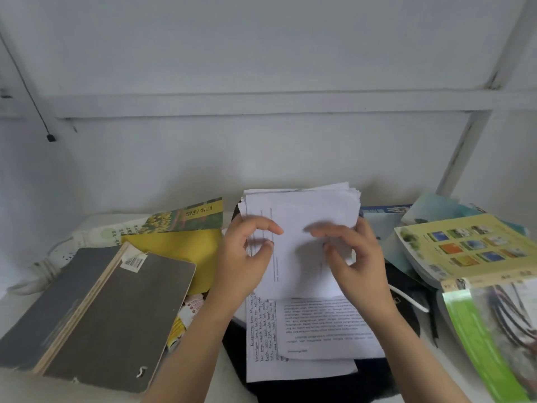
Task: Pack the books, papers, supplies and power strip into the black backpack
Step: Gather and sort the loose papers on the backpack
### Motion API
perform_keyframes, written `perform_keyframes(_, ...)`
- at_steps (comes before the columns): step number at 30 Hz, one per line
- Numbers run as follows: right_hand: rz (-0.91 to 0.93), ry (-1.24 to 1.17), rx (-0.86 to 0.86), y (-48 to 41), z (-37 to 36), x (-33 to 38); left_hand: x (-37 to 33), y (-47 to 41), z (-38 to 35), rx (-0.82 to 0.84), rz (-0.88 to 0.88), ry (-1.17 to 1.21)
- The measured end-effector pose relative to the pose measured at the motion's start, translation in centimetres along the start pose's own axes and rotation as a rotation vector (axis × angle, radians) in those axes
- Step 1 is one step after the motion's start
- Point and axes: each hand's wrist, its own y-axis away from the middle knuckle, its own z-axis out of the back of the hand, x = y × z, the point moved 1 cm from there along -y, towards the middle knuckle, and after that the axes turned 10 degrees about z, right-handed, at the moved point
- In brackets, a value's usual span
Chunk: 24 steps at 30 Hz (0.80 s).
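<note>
I hold a stack of white papers (299, 216) upright over the middle of the table. My left hand (247, 257) grips its left edge and my right hand (354, 257) grips its right side. Under the stack lie loose printed and handwritten sheets (305, 338) on top of the black backpack (319, 385). Two grey books (96, 315) lie at the left, over a yellow folder (186, 248). A white power strip (58, 257) lies behind them at the far left.
A green-and-yellow book (189, 215) lies by the wall. At the right sits a pile of books with a pale yellow cover (470, 245) on top and a clear pouch with a green strip (494, 338). A white cord (412, 301) crosses the backpack.
</note>
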Motion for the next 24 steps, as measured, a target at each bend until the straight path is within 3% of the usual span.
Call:
perform_keyframes(5, -0.179, 0.012, 0.031, 2.4, 0.0, -1.9, 3.3, 0.7, -0.5, 0.075, 0.097, -0.086)
perform_keyframes(11, -0.076, 0.119, 0.03, 2.5, -0.3, -1.7, 3.7, 1.4, -1.3, -0.039, 0.007, -0.11)
perform_keyframes(19, -0.159, 0.075, 0.23, 2.8, 0.2, -1.9, 3.7, 2.4, -1.8, 0.032, 0.096, -0.133)
perform_keyframes(22, -0.274, 0.201, 0.234, 2.2, 1.1, -1.2, 2.9, 2.2, -1.8, 0.099, 0.214, -0.137)
perform_keyframes(24, -0.37, 0.342, 0.339, 2.1, 1.6, -1.3, 2.8, 2.4, -2.2, 0.163, 0.347, -0.176)
